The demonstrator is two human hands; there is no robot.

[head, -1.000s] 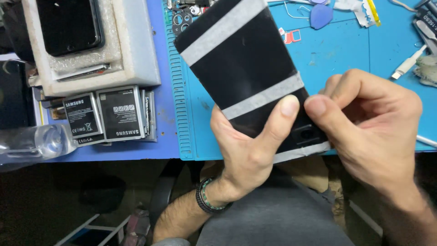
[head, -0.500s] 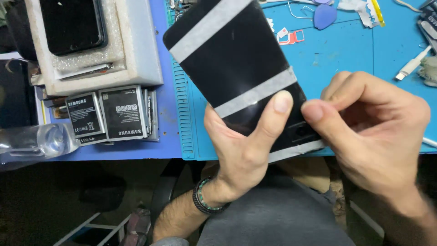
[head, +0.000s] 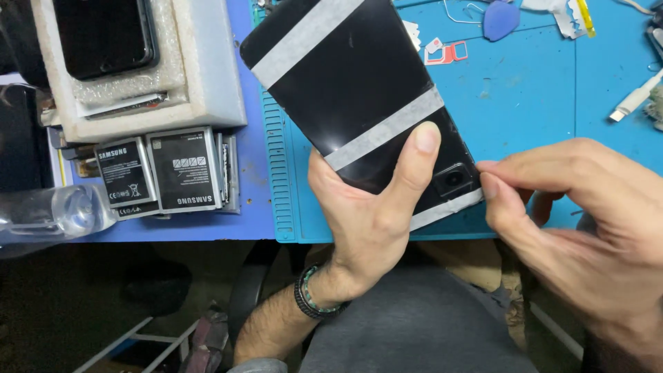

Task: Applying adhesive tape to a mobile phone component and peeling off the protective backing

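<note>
We hold a black phone (head: 359, 90) in our left hand (head: 373, 207), tilted above the blue mat (head: 545, 103), its glossy back facing up. Our left thumb lies across that back, and the rest of the hand wraps the phone's lower edge from beneath. Three strips of grey tape (head: 383, 129) cross the phone: one near the far end, one just beyond our thumb tip, and one at the near end beside the camera lens (head: 454, 177). Our right hand (head: 587, 228) comes in from the right, thumb and forefinger pinched together at the end of the nearest strip, right at the phone's corner.

Left of our left hand, two flat grey batteries (head: 162, 169) lie side by side, with a clear plastic bottle (head: 52, 214) further left. Beyond them sits a white foam tray (head: 207, 83) with another dark phone (head: 103, 34) in it. Past our right hand, on the mat, lie a blue pick (head: 501, 19) and a white cable (head: 632, 100).
</note>
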